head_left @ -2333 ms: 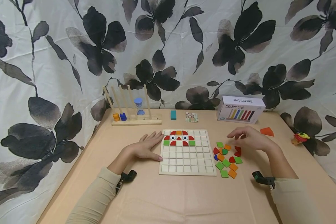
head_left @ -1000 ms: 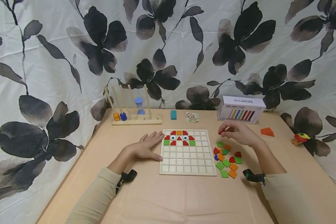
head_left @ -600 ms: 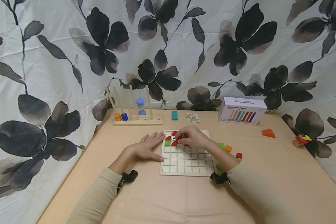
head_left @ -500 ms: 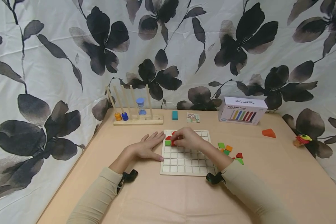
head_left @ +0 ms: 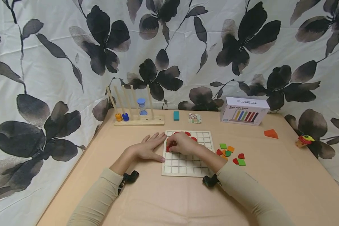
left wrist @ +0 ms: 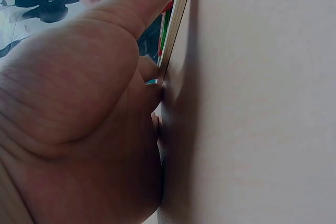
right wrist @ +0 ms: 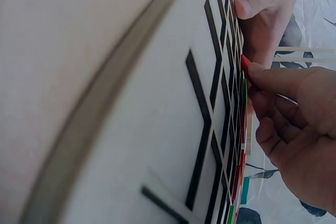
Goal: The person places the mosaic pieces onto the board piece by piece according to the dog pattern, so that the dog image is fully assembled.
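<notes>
While reaching over the bare near rows of the gridded board (head_left: 183, 171), best hover rather than drag. With the left hand (head_left: 148, 150), steady the left edge lightly using the thumb, with the other fingers extended, loosely spread and holding nothing. Farther up, in the right hand (head_left: 183, 143), note the red tile (right wrist: 245, 63) pinched between thumb and fingertip, over the leftmost column. Probably being seated, so square it to its cell, let one edge down first, then press flat. Cannot tell whether already touching the cell floor. Just past the fingertips, beside the red tile, find the green tile (right wrist: 244, 88); avoid nudging it. Beyond the board, see the small printed card (head_left: 195, 118), well apart from both hands.
</notes>
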